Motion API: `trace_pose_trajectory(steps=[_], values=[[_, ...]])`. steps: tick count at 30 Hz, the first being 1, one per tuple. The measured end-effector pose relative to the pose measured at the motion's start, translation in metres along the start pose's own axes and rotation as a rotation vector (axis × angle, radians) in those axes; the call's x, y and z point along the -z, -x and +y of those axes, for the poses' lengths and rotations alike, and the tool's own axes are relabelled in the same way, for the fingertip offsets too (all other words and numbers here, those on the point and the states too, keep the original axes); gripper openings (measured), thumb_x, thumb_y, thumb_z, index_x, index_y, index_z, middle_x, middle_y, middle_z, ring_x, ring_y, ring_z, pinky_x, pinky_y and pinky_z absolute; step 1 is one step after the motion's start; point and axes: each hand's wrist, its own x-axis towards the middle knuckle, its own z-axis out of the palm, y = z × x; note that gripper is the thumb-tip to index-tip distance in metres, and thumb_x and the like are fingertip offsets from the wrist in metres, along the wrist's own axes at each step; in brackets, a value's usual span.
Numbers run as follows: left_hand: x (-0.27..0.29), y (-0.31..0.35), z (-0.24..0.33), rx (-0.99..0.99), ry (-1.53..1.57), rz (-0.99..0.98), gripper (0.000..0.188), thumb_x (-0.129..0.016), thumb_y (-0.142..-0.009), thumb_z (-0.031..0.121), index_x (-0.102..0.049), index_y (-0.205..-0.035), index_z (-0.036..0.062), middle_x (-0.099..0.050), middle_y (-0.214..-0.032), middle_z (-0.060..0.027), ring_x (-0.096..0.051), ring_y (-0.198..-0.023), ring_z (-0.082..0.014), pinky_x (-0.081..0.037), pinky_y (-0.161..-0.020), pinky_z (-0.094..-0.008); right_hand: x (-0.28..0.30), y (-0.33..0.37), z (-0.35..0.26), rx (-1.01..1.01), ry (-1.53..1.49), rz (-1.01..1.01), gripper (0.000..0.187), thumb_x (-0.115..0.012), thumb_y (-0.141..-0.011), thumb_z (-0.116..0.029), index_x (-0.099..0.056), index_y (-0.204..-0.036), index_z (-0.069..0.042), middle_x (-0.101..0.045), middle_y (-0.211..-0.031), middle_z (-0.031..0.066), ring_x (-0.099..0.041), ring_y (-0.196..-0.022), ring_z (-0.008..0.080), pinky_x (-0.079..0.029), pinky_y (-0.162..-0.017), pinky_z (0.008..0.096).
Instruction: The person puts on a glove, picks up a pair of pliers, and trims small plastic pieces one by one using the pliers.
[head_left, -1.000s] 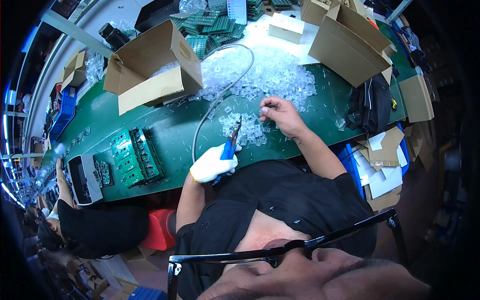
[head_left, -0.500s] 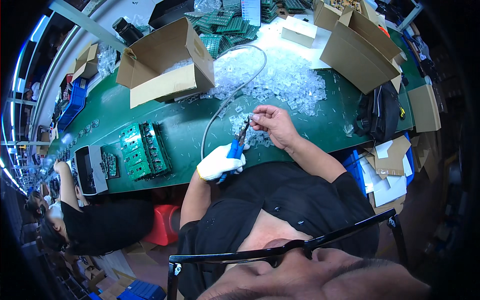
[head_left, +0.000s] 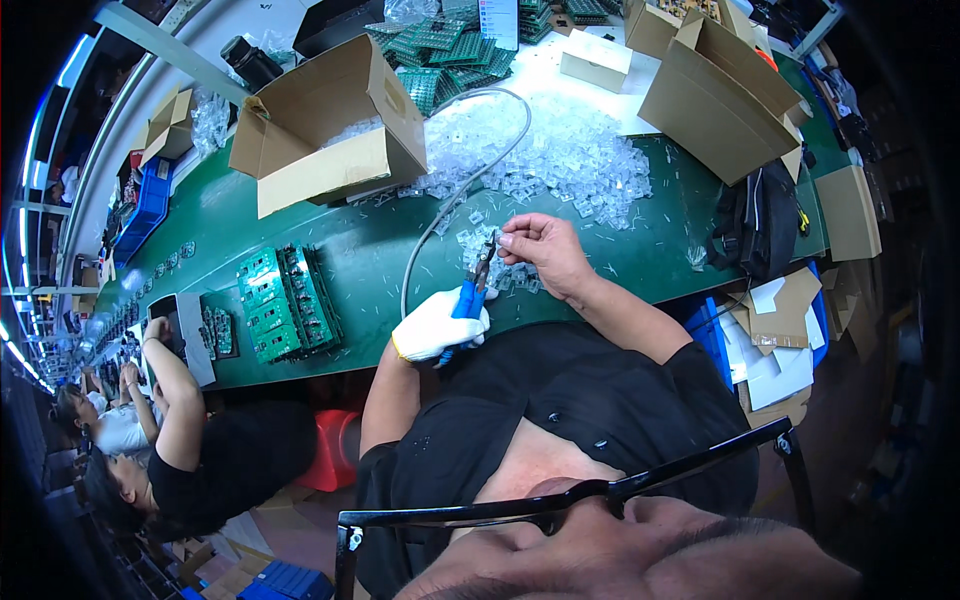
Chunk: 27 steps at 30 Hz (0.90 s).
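Note:
My left hand, in a white glove, is closed around the blue handles of a pair of side cutters. Their dark jaws point up and away from me, right beside the fingertips of my right hand. That hand is bare, with thumb and forefinger pinched on a small clear plastic piece, mostly hidden by the fingers. Below and around the jaws lie loose clear plastic pieces. A much larger heap of the same clear pieces spreads farther back on the green bench.
An open cardboard box stands at the back left, another box at the back right. Stacked green circuit boards sit to my left. A grey cable arches over the bench. A co-worker sits at far left.
The cutters' tips and my right fingertips have shifted very slightly, still close together. At the left, the co-worker's raised arm has drawn back from the grey bin.

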Motion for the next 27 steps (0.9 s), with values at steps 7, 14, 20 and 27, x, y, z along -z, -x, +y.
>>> trace_pose_trajectory(steps=[7, 14, 20, 27], values=[[-0.009, -0.003, 0.000, 0.000, -0.332, 0.131, 0.056, -0.077, -0.095, 0.018, -0.059, -0.140, -0.0079, -0.068, -0.087, -0.0002, -0.062, -0.070, -0.0092, -0.051, -0.064, -0.0276, 0.006, 0.004, -0.004, 0.000, 0.030, 0.026, 0.022, -0.077, -0.099, -0.002, -0.070, -0.117, 0.008, -0.077, -0.102, 0.0147, -0.076, -0.089, 0.0199, -0.064, -0.078, 0.0324], [-0.002, -0.004, -0.005, -0.038, -0.094, 0.079, 0.060, -0.079, -0.095, 0.019, -0.057, -0.143, -0.0079, -0.067, -0.089, -0.0027, -0.064, -0.073, -0.0122, -0.054, -0.069, -0.0305, 0.027, 0.019, -0.014, 0.277, 0.649, 0.062, 0.018, -0.082, -0.094, -0.011, -0.077, -0.108, -0.001, -0.077, -0.100, 0.0100, -0.072, -0.080, 0.0199, -0.058, -0.071, 0.0337], [-0.002, -0.003, 0.001, 0.027, -0.093, 0.073, 0.064, -0.082, -0.092, 0.019, -0.056, -0.144, -0.0077, -0.068, -0.093, -0.0047, -0.066, -0.079, -0.0149, -0.056, -0.074, -0.0325, 0.040, 0.034, -0.028, 0.475, 1.025, 0.063, 0.020, -0.083, -0.089, -0.017, -0.079, -0.104, -0.004, -0.072, -0.091, 0.0128, -0.069, -0.076, 0.0277, -0.057, -0.073, 0.0406], [-0.002, -0.002, 0.000, -0.001, -0.077, 0.049, 0.064, -0.081, -0.092, 0.018, -0.056, -0.144, -0.0083, -0.067, -0.093, -0.0047, -0.065, -0.079, -0.0150, -0.056, -0.075, -0.0327, 0.086, 0.019, -0.048, 0.634, 1.345, 0.359, 0.023, -0.067, -0.090, 0.001, -0.075, -0.111, -0.004, -0.074, -0.102, 0.0144, -0.071, -0.096, 0.0363, -0.057, -0.086, 0.0452]])
